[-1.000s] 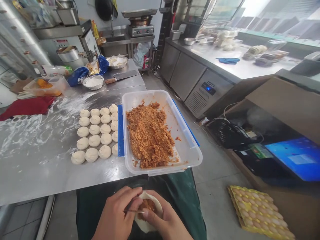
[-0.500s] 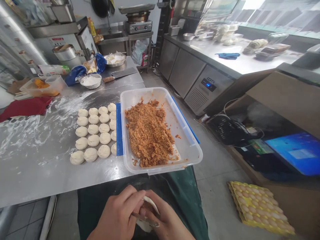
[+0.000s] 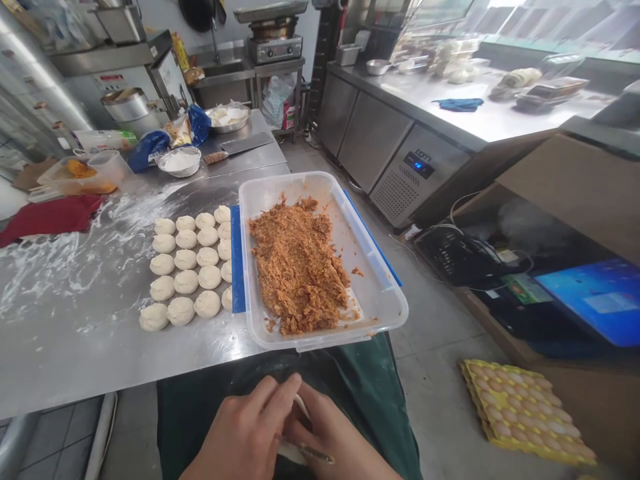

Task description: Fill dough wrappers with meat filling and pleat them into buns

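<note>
My left hand (image 3: 245, 427) and my right hand (image 3: 337, 430) are closed together over the dark green apron. Between them is a white dough wrapper (image 3: 303, 408), mostly hidden by my fingers, with its pale edge showing. A thin flat stick (image 3: 317, 455), smeared at its tip, pokes out across my right palm; which fingers hold it I cannot tell. Just beyond my hands, a clear plastic tub (image 3: 370, 293) holds brown minced filling (image 3: 300, 267). Left of the tub, several pleated buns (image 3: 186, 281) stand in rows on the steel table (image 3: 90, 347).
Flour dusts the table. Farther back are a cleaver (image 3: 245, 145), a foil bowl of flour (image 3: 180, 162) and a red cloth (image 3: 50, 219). On the right, egg trays (image 3: 525, 413) sit low beside a cardboard box (image 3: 590, 413). A steel fridge counter (image 3: 400, 160) stands behind.
My fingers have closed further around the dough wrapper, so less of it shows. Both hands have shifted slightly right, and the stick's tip has moved right and down.
</note>
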Available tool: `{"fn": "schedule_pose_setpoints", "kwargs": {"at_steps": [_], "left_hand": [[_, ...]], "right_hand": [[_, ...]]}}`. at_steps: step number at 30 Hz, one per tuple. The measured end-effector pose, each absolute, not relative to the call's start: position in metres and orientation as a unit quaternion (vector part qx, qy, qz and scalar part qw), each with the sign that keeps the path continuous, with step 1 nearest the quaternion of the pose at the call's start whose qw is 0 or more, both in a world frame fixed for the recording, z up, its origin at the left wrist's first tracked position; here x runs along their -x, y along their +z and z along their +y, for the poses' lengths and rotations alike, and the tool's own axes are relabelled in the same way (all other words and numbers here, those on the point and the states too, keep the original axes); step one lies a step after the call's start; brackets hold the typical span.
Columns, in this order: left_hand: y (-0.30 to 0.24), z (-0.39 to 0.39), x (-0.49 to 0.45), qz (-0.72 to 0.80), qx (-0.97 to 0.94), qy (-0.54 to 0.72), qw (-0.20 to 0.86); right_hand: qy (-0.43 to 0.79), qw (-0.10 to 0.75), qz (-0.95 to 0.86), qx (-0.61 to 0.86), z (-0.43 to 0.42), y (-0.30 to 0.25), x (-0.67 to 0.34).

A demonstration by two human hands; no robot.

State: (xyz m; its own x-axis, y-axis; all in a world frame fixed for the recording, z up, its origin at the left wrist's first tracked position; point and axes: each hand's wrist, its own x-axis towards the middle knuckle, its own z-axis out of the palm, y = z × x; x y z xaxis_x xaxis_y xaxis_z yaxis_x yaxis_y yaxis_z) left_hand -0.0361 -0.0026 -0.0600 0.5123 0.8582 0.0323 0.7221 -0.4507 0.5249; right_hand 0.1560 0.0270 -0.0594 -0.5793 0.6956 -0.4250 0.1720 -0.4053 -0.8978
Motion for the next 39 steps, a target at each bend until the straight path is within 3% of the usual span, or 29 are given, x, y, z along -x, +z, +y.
{"fn": "schedule_pose_setpoints", "kwargs": {"at_steps": [9,14,21,39], "left_hand": [[-0.064,-0.004,0.038,0.47,-0.847,0.134,0.21],[-0.064,0.002,0.044,0.522,-0.793,0.201,0.242],[-0.059,0.002,0.042,0.512,-0.792,0.242,0.23],[-0.059,-0.001,0.037,0.478,-0.847,0.144,0.181]], "right_hand": [[0.678,0.105,-0.591,0.425,0.042,-0.053,-0.159],[0.816,0.206,-0.424,0.336,0.042,-0.06,-0.164],[0.831,0.268,-0.367,0.32,0.032,-0.072,-0.159],[0.748,0.177,-0.512,0.383,0.036,-0.063,-0.156]]}}
